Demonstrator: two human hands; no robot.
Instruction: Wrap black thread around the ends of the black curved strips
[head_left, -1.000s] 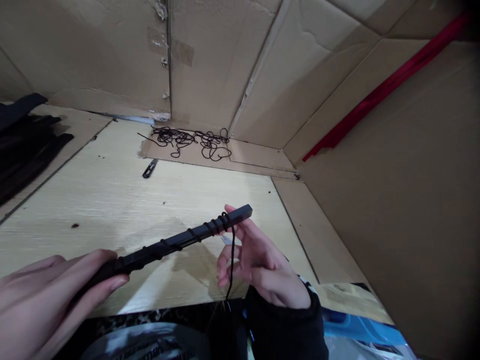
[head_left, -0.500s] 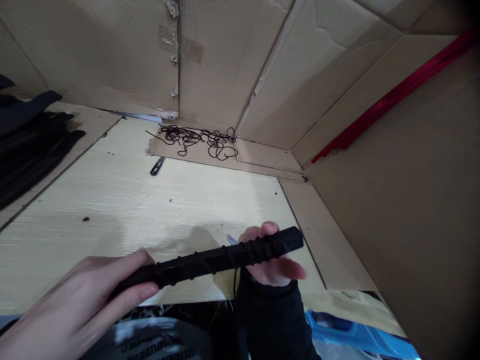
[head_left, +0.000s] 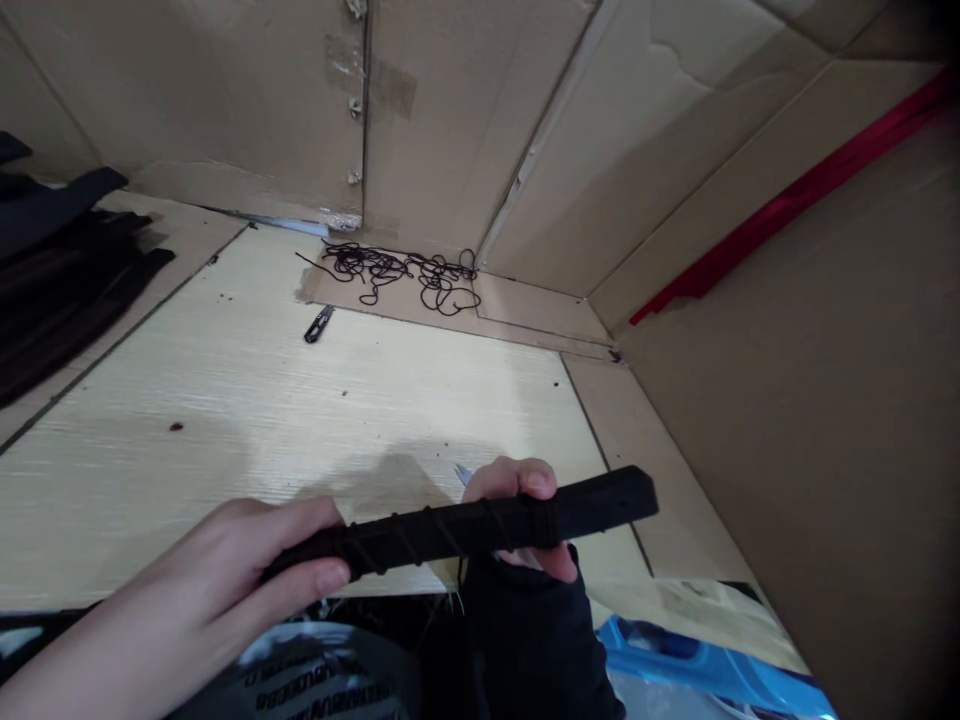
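Note:
Both my hands hold a long black square-section bar (head_left: 480,525) level across the lower middle of the view. Thin black cord (head_left: 450,530) winds around it in spaced turns. My left hand (head_left: 225,570) grips the bar's near end and hides that end. My right hand (head_left: 517,482), its wrist in a black sleeve, curls around the bar nearer the far end. Behind those fingers, a small silvery point (head_left: 463,474) shows on the board. A loose tangle of black cord (head_left: 397,275) lies on cardboard at the far edge.
Small black snips (head_left: 319,324) lie on a pale wood-grain board (head_left: 300,400). Cardboard walls (head_left: 787,400) rise behind and to the right, with a red strip (head_left: 787,200). Dark fabric (head_left: 60,270) is piled at left; blue plastic (head_left: 697,660) lies at lower right.
The bar has swung from a rising tilt to nearly level and shifted right. My right hand, earlier open with cord between its fingers, has closed around the bar.

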